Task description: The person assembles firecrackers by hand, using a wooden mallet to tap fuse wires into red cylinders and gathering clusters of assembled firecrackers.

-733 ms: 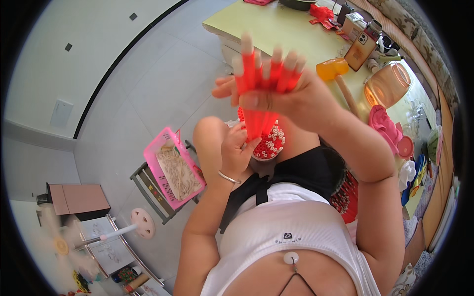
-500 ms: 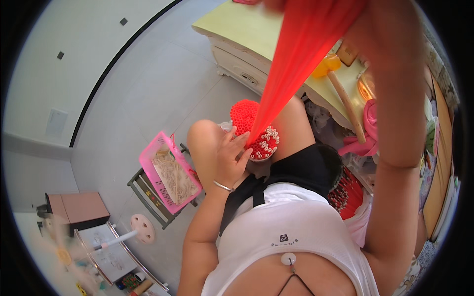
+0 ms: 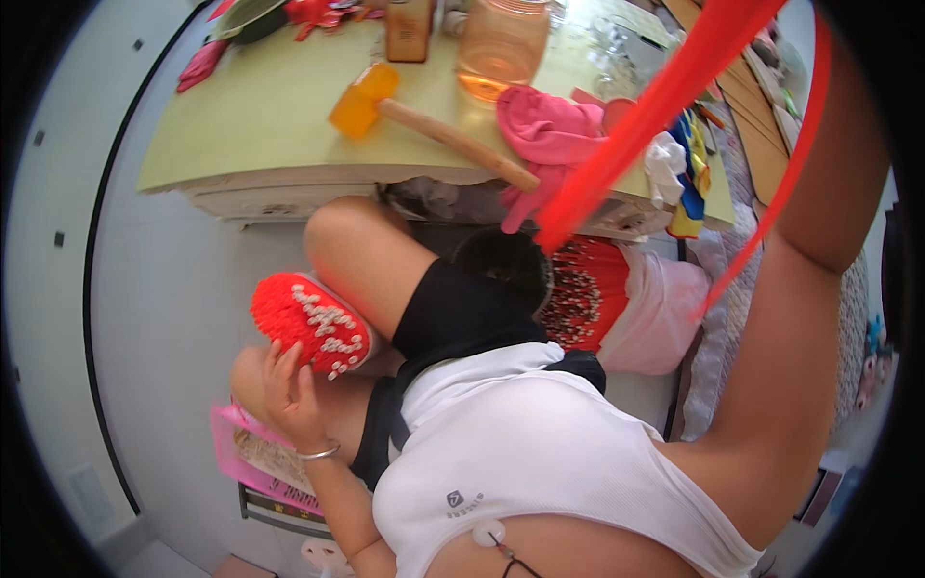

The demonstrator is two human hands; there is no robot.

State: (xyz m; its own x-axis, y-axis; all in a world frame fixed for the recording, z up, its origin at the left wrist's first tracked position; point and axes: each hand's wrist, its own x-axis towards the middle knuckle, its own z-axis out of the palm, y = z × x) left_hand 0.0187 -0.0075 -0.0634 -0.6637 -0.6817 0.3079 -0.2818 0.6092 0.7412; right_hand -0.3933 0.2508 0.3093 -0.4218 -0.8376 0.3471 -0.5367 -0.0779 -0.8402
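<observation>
My left hand (image 3: 292, 395), a silver bangle at its wrist, rests with fingers stretched and apart at the near edge of a bundle of thin red tubes (image 3: 289, 299). The bundle stands between my knees; one side shows many white ends among the red. My right forearm (image 3: 833, 183) rises at the right, its hand beyond the picture's edge. From the top right hangs a long red, film-like strip (image 3: 641, 135), blurred, its lower end free in the air. A thinner red strand (image 3: 771, 231) dangles beside my right arm.
A pale yellow-green table (image 3: 251, 120) carries a mallet (image 3: 453, 140) with a yellow head, a jar of orange liquid (image 3: 503, 48) and pink gloves (image 3: 549, 130). Below, beside a dark bucket (image 3: 501, 265), lies a sack of red sticks (image 3: 588, 299). A pink basket (image 3: 255, 453) stands at left.
The view has swung to the right. The red film, whose lower end was at the bundle by my left hand, is now away from it to the right. My left hand stays at the bundle.
</observation>
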